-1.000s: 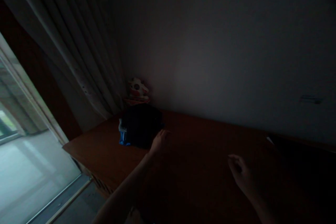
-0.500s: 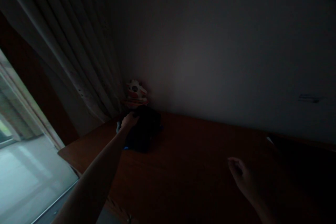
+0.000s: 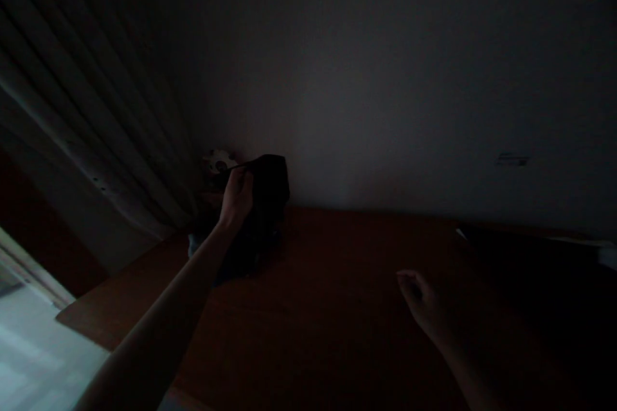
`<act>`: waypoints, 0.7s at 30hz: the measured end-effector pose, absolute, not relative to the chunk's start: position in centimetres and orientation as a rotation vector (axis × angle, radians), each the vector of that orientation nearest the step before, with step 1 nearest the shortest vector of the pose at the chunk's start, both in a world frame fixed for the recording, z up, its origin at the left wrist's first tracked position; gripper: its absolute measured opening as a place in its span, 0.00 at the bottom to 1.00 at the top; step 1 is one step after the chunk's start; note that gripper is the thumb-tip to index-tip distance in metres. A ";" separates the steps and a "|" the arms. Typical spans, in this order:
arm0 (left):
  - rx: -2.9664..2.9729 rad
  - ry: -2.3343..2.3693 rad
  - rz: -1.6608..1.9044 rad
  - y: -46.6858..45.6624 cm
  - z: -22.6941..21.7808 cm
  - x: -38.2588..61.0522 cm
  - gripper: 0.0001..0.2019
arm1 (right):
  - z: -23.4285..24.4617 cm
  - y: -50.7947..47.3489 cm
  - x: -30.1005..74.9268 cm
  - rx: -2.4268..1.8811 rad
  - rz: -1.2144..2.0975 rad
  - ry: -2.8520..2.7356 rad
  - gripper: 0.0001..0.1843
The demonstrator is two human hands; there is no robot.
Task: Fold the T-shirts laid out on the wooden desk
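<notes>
At the far left of the table, my left hand (image 3: 237, 192) is closed on the upper part of a black bundle (image 3: 270, 186), which looks like cloth or a soft bag. Its top is pulled up against the wall, while its lower part rests on the wood. Poor light hides its exact kind. My right hand (image 3: 421, 302) hovers over the middle of the brown wooden table (image 3: 328, 282), thumb and fingers curled together in a loop with nothing visible in them.
Behind the bundle stands a white cow-like figure (image 3: 220, 162), partly covered. A large dark object (image 3: 540, 276) lies at the table's right. Grey curtains (image 3: 96, 109) hang at the left, and a wall (image 3: 376, 90) with a socket-like plate (image 3: 513, 159) rises behind.
My left hand has raised the black bundle's top, which now stands higher and partly covers the cow-like figure. My right hand keeps its curled shape. The view has turned slightly right.
</notes>
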State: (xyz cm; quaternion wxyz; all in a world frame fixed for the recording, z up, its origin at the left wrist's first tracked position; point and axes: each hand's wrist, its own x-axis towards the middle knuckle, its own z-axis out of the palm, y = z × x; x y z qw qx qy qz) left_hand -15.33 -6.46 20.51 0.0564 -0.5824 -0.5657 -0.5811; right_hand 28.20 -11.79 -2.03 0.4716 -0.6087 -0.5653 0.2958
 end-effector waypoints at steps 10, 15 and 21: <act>-2.959 -1.228 -1.061 -11.0 12.9 0.4 0.14 | -1.5 -11.3 28.4 -1.465 0.579 -1.095 0.42; -2.720 -1.534 -0.907 -10.8 3.5 0.8 0.27 | -2.2 -11.3 28.1 -1.558 0.459 -1.257 0.47; -2.661 -1.733 -0.942 -10.5 0.4 -0.1 0.36 | -2.2 -11.1 28.7 -1.599 0.497 -1.230 0.32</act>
